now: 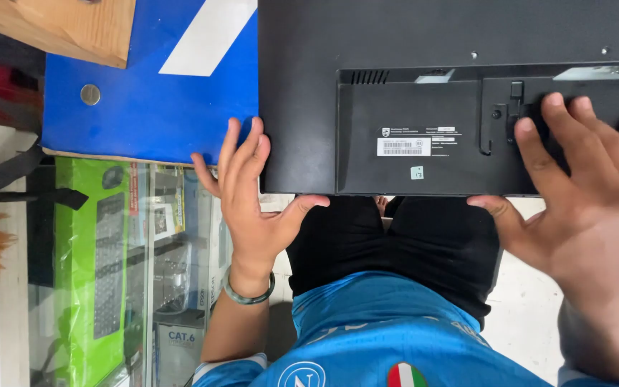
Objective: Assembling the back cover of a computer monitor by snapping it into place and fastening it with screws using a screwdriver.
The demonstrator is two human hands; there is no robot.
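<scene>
A black flat monitor [367, 50] lies face down, its back panel with a white label and a small green sticker facing me. My left hand [248, 197] grips its near left corner, fingers spread on the blue surface beside it, thumb under the near edge. A green bracelet circles that wrist. My right hand [585, 186] rests on the back panel at the right, fingers over the stand mount recess, thumb hooked under the near edge.
A blue board [145, 107] with a white stripe and a round metal disc lies under the monitor's left side. A wooden piece [66, 25] sits at the top left. Below is a glass showcase [145, 272] holding a green keyboard box and other packages.
</scene>
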